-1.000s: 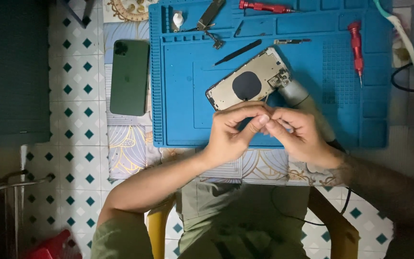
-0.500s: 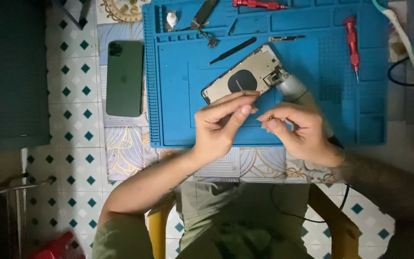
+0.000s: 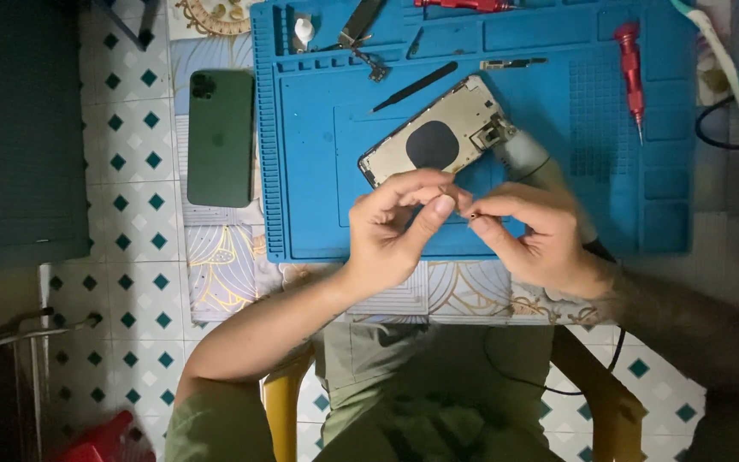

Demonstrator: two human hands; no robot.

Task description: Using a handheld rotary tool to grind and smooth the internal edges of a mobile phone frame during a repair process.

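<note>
The right hand (image 3: 534, 235) pinches a tiny dark part (image 3: 473, 217) between thumb and forefinger, the other fingers curled in; the part is too small to tell what it is. The left hand (image 3: 404, 227) meets it fingertip to fingertip, thumb and forefinger nearly closed, and I cannot tell whether it grips the same piece or only steadies it. Both hands hover just above the near edge of the blue work mat (image 3: 318, 214).

Judging from this, the care lies in keeping the pinch low over the mat — a part this small, if dropped, would be hard to find on the patterned tablecloth (image 3: 215, 265). Light pressure from the fingertips, wrists braced, seems wise.

Just beyond the fingers lies the opened phone housing (image 3: 434, 137), tilted on the mat, with a dark round pad at its centre. A grey-white tool (image 3: 528, 158) touches its upper right corner. Black tweezers (image 3: 412, 87) rest beside it and would probably suit the piece better than bare fingers. A red screwdriver (image 3: 630, 73) lies well apart at the right — a green phone (image 3: 221, 137) lies face down off the mat at the left.
</note>
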